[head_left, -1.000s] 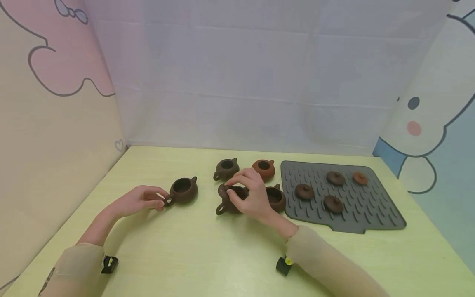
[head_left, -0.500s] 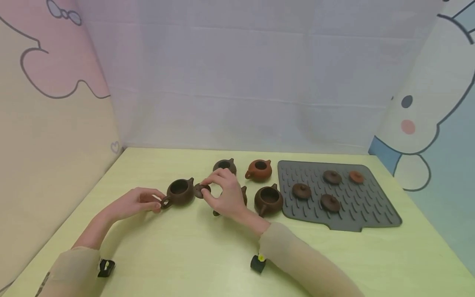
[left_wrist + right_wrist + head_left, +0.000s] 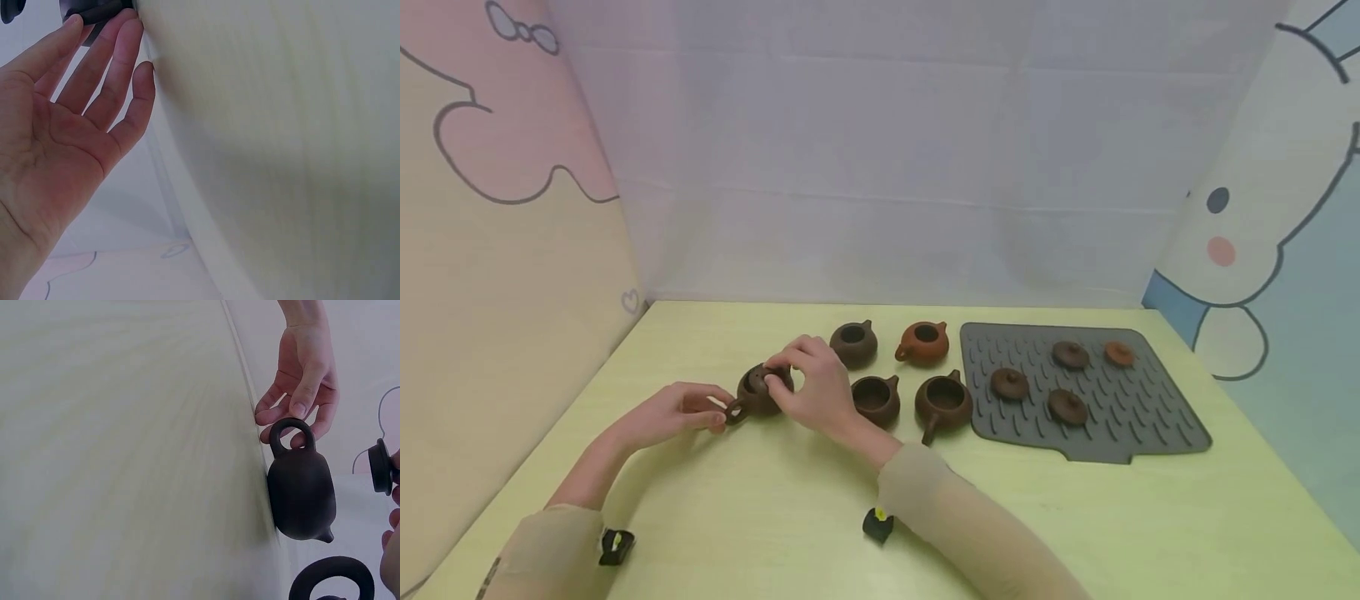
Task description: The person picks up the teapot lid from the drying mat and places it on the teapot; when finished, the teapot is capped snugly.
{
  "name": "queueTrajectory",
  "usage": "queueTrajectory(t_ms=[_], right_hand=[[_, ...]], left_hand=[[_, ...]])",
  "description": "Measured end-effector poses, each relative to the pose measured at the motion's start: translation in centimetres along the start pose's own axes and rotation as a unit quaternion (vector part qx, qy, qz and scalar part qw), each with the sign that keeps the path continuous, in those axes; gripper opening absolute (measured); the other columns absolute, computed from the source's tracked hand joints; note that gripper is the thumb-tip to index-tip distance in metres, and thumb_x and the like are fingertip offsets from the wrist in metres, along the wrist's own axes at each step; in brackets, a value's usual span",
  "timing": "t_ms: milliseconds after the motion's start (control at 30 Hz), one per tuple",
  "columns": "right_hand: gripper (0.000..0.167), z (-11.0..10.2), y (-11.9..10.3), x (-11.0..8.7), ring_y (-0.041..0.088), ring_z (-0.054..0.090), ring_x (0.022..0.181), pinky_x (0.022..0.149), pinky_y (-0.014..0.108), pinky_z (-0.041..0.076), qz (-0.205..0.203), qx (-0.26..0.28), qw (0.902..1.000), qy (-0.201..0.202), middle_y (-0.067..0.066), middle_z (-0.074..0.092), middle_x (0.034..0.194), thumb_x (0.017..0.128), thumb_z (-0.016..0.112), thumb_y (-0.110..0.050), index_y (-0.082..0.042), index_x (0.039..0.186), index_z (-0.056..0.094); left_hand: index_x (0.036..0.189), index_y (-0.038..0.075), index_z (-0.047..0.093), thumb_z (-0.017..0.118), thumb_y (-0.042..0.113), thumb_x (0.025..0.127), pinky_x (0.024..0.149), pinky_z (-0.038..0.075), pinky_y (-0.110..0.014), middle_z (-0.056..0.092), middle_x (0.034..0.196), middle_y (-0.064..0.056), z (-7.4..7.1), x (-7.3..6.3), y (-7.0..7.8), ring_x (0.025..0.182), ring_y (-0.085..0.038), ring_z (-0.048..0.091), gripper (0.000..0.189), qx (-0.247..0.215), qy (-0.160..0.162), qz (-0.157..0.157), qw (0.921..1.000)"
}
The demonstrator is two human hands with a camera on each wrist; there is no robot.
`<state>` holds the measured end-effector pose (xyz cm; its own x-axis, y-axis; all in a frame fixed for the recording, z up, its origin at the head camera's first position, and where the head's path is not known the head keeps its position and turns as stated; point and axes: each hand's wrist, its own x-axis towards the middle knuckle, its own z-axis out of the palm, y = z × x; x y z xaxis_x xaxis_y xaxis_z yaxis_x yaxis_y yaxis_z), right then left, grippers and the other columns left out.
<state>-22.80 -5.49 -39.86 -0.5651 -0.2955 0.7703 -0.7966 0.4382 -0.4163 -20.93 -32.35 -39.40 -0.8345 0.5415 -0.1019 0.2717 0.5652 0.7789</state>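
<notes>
Worktop [image 3: 737,533], pale yellow-green, carrying the following. Far left: one cream and pink printed wall panel [image 3: 520,258]; one beige left sleeve [image 3: 550,554]. Left hand [image 3: 673,408]: grip nearly closed, thumb and fingers pinching a handle, the lower fingers loosely bent. Held by that handle: one dark brown teapot [image 3: 302,494], upright on the worktop, handle toward the left hand, spout pointing away and to the right. Above its mouth, apart from it: one dark round lid [image 3: 379,467], knob uppermost. Right hand [image 3: 818,387]: grip narrow, thumb and fingers pinching the lid. Beyond this hand: one grey-brown teapot [image 3: 853,344], upright, at the back. Just beside the right wrist: one brown teapot [image 3: 876,398], partly hidden. Next, at the back: one reddish teapot [image 3: 924,343], handle toward the near left. In front of it: one round brown teapot [image 3: 944,407], handle toward the viewer, just beside the mat. Right: one grey ridged mat [image 3: 1099,446], bearing three dark brown lids [image 3: 1010,384], knobs up, and, farthest right, one reddish lid [image 3: 1118,353]. Far right: one printed panel [image 3: 1300,333], white figure on blue.
</notes>
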Motion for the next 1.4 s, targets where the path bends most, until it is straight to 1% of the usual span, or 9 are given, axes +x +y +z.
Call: queueTrajectory(t_ms=[200, 367, 533, 700, 800, 933, 1067, 1200, 1400], right_hand=[[0.009, 0.9, -0.6, 0.6, 0.009, 0.056, 0.081, 0.064, 0.01, 0.039, 0.041, -0.021, 0.9977, -0.05, -0.006, 0.065, 0.092, 0.086, 0.072, -0.023, -0.021, 0.094, 0.076], [0.011, 1.4, -0.9, 1.2, 0.007, 0.059, 0.088, 0.063, 0.01, 0.041, 0.076, -0.058, 0.9914, -0.089, -0.009, 0.064, 0.097, 0.089, 0.07, -0.028, -0.025, 0.098, 0.075], [0.011, 1.9, -0.9, 1.4, 0.005, 0.059, 0.087, 0.06, 0.01, 0.038, 0.109, -0.082, 0.9848, -0.107, -0.011, 0.063, 0.098, 0.091, 0.068, -0.03, -0.027, 0.1, 0.074], [0.011, 2.1, -0.8, 1.4, 0.005, 0.06, 0.084, 0.057, 0.012, 0.037, 0.129, -0.085, 0.9805, -0.122, -0.011, 0.063, 0.099, 0.092, 0.067, -0.03, -0.027, 0.101, 0.073], [0.012, 2.0, -0.9, 1.5, 0.006, 0.061, 0.085, 0.058, 0.014, 0.041, 0.137, -0.09, 0.9766, -0.139, -0.01, 0.063, 0.101, 0.093, 0.067, -0.031, -0.028, 0.103, 0.073], [0.014, 2.0, -0.9, 1.6, 0.009, 0.061, 0.094, 0.065, 0.018, 0.047, 0.145, -0.113, 0.9683, -0.17, -0.01, 0.064, 0.105, 0.096, 0.064, -0.034, -0.03, 0.107, 0.072], [0.015, 2.0, -0.9, 1.6, 0.011, 0.058, 0.096, 0.069, 0.02, 0.049, 0.146, -0.131, 0.9618, -0.191, -0.01, 0.065, 0.108, 0.097, 0.064, -0.035, -0.031, 0.109, 0.072], [0.015, 2.1, -0.7, 1.6, 0.011, 0.057, 0.095, 0.071, 0.02, 0.048, 0.148, -0.137, 0.9587, -0.2, -0.01, 0.066, 0.107, 0.096, 0.065, -0.036, -0.031, 0.108, 0.073], [0.015, 2.2, -0.4, 1.6, 0.011, 0.055, 0.094, 0.071, 0.02, 0.045, 0.163, -0.115, 0.9583, -0.204, -0.009, 0.065, 0.107, 0.094, 0.067, -0.037, -0.031, 0.106, 0.074]], left_hand=[[0.125, -0.005, 0.059, 0.061, 0.015, 0.098, 0.08, 0.056, -0.024, 0.075, 0.104, -0.018, 0.0, 0.0, -0.1, 0.09, -0.011, 0.072, 0.034, 0.0, -0.001, -0.005, 1.0], [0.125, -0.003, 0.059, 0.061, 0.016, 0.098, 0.079, 0.056, -0.025, 0.075, 0.104, -0.016, 0.0, 0.0, -0.2, 0.09, -0.01, 0.071, 0.033, 0.0, 0.002, -0.007, 1.0], [0.125, -0.002, 0.059, 0.062, 0.017, 0.098, 0.079, 0.056, -0.025, 0.075, 0.103, -0.015, 0.0, -0.1, 0.0, 0.089, -0.01, 0.071, 0.033, 0.001, 0.005, -0.007, 1.0], [0.125, -0.003, 0.059, 0.062, 0.017, 0.098, 0.08, 0.056, -0.025, 0.075, 0.105, -0.016, 0.0, -0.1, 0.2, 0.09, -0.01, 0.072, 0.034, 0.002, 0.005, -0.009, 0.9999], [0.125, -0.004, 0.059, 0.061, 0.017, 0.098, 0.08, 0.057, -0.026, 0.075, 0.105, -0.017, 0.0, 0.0, 0.2, 0.09, -0.01, 0.072, 0.034, 0.003, 0.004, -0.007, 1.0], [0.126, -0.006, 0.058, 0.061, 0.016, 0.098, 0.079, 0.057, -0.026, 0.074, 0.105, -0.019, 0.0, 0.0, 0.2, 0.09, -0.01, 0.072, 0.035, 0.002, 0.002, -0.007, 1.0], [0.126, -0.006, 0.057, 0.061, 0.016, 0.098, 0.079, 0.057, -0.025, 0.074, 0.105, -0.019, 0.0, 0.0, 0.2, 0.09, -0.01, 0.072, 0.036, 0.003, 0.0, -0.008, 1.0], [0.126, -0.006, 0.057, 0.061, 0.016, 0.098, 0.08, 0.056, -0.025, 0.074, 0.105, -0.019, 0.0, 0.0, 0.2, 0.09, -0.01, 0.072, 0.036, 0.003, 0.0, -0.008, 1.0], [0.126, -0.005, 0.058, 0.061, 0.017, 0.098, 0.079, 0.056, -0.025, 0.075, 0.104, -0.018, 0.0, -0.1, 0.2, 0.089, -0.011, 0.072, 0.036, 0.007, 0.003, -0.01, 0.9999]])
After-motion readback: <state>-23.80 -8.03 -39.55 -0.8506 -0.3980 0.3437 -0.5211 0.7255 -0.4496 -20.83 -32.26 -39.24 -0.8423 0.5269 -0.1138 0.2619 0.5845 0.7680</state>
